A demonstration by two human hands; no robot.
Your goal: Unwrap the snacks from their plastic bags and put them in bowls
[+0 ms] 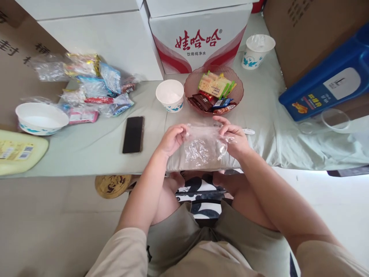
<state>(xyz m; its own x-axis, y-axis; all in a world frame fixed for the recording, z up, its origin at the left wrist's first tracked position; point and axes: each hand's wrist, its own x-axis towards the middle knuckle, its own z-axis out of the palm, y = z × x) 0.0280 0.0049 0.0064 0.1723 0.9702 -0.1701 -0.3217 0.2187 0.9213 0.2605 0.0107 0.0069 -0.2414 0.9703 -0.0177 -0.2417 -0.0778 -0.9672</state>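
Observation:
A clear plastic bag [201,150] is stretched between my two hands, just above the front edge of the cloth-covered surface. My left hand [174,139] pinches its upper left corner. At the upper right, my right hand [233,139] grips the bag with the index finger raised off it. Right behind the hands stands a pinkish ribbed bowl [191,82] with small wrapped snacks [215,86] in it. A white paper cup [170,96] with blue leaves is left of the bowl. Partly behind my right hand lies a small white object [248,131].
A phone [133,134] lies to the left. Farther left are a heap of packaged snacks [98,86], a paper bowl [42,115] and a yellow jug [23,152]. At right stand another paper cup [256,55], a blue bottle [319,88] and a clear cup [336,120]. Boxes [198,42] line the back.

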